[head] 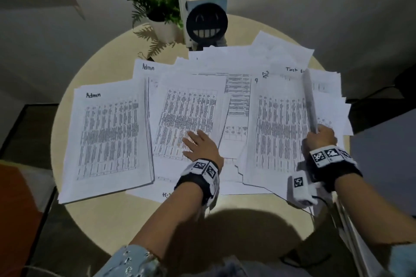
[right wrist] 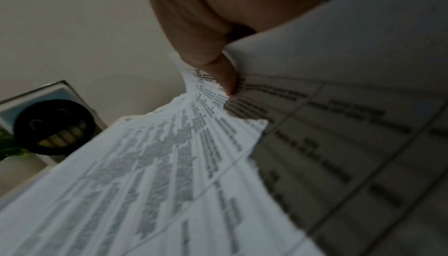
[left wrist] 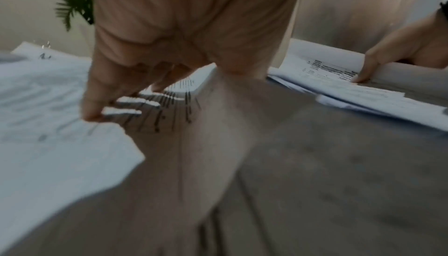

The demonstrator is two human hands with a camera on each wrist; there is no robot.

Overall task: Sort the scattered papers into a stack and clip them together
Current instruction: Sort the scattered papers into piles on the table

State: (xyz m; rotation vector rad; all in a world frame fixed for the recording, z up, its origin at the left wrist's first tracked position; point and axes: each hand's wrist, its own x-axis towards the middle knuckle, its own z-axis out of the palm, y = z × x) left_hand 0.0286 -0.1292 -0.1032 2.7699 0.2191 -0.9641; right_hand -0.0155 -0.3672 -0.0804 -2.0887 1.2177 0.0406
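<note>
Printed sheets cover a round beige table (head: 135,220). A thick stack headed "Admin" (head: 108,137) lies at the left. My left hand (head: 194,141) rests flat, fingers straight, on the middle table-printed sheet (head: 189,105); the left wrist view shows its fingertips (left wrist: 92,114) touching paper. At the right, my right hand (head: 317,134) grips the near edge of a bundle of sheets (head: 309,101) lifted on edge above the right pile (head: 279,132). In the right wrist view the thumb (right wrist: 218,68) pinches those fanned sheets (right wrist: 169,164). A small binder clip (head: 143,55) lies beyond the papers, near the plant.
A potted plant (head: 157,7) and upright books behind a black smiley-face bookend (head: 207,22) stand at the table's far edge. Bare tabletop shows near me. An orange object (head: 18,209) sits off the table at lower left, and a metal frame (head: 351,231) at lower right.
</note>
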